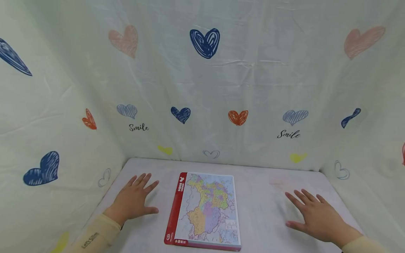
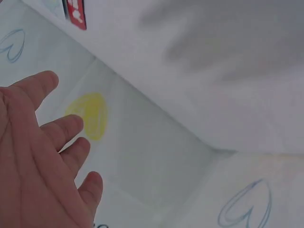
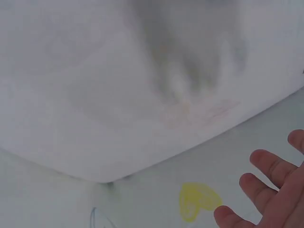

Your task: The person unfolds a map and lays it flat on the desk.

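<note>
A flat rectangular map board (image 1: 209, 207), printed with a coloured map and a red strip down its left side, lies on the white table between the hands. My left hand (image 1: 134, 198) is to its left, fingers spread and empty, the thumb pointing toward the board. Over on the right, my right hand (image 1: 316, 216) is also spread and empty, farther from the board than the left one. In the left wrist view only a red corner of the map board (image 2: 76, 13) shows. Shadows of both hands fall on the tabletop in the wrist views.
The white table (image 1: 259, 196) ends at a pale curtain (image 1: 262, 80) printed with hearts and the word "Smile". The curtain rises behind the table and along both sides. A faint pinkish mark (image 1: 280, 181) is on the tabletop at the back right.
</note>
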Available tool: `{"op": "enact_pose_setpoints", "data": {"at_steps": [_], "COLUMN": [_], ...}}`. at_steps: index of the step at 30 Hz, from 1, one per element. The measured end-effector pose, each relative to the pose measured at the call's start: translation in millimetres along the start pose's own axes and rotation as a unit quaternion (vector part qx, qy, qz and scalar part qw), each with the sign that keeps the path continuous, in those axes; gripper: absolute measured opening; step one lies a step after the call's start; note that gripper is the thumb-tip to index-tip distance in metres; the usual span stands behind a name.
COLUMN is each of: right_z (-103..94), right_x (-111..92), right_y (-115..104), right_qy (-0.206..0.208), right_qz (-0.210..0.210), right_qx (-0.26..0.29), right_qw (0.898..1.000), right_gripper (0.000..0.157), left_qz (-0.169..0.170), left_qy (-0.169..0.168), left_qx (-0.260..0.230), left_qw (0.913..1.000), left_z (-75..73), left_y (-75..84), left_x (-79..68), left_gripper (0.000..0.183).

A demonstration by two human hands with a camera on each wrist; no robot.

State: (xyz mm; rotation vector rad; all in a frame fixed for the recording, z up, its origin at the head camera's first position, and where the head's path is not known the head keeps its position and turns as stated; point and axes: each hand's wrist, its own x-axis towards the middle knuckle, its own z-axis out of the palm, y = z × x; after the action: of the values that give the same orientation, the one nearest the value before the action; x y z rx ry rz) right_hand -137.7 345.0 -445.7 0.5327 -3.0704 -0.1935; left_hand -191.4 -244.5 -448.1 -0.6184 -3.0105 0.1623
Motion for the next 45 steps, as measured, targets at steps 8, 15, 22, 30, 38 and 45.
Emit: {"op": "enact_pose_setpoints", "data": {"at_steps": [8,15,22,30,38,45], "right_z": [3.8,14.8,25.9,36.7,42.9,45.8], "right_x": [26,55,78,87,89,91], "right_y": [-42,-90,-124,-144,-147,-148], "right_qy": [-0.031,-0.044,-0.052,-0.082,-0.08,-0.087], "right_qz": [-0.004,-0.019,-0.036,-0.037,-0.044,-0.031], "right_qx": [0.087,0.16,0.204,0.222,0.217,0.221], "right_qw": [0.996,0.986,0.977,0.971,0.972,0.971], "right_gripper": [0.094,0.091,0.089,0.094,0.095,0.096], "left_qz": [-0.008,-0.022,-0.028,-0.014,-0.013,-0.034], "left_qy": [-0.051,-0.089,-0.125,-0.12,-0.117,-0.089], "left_qx": [-0.051,-0.09,-0.158,-0.195,-0.216,-0.291], "left_qw": [0.9974,0.9917,0.9792,0.9733,0.9693,0.952], "left_z": [20.5,37.4,42.5,47.8,47.9,52.2], "left_y": [27.2,48.9,66.0,73.4,73.3,71.6], "left_x": [6.6,12.5,16.0,15.3,15.7,18.5], "left_gripper": [0.094,0.093,0.086,0.082,0.083,0.079]}}
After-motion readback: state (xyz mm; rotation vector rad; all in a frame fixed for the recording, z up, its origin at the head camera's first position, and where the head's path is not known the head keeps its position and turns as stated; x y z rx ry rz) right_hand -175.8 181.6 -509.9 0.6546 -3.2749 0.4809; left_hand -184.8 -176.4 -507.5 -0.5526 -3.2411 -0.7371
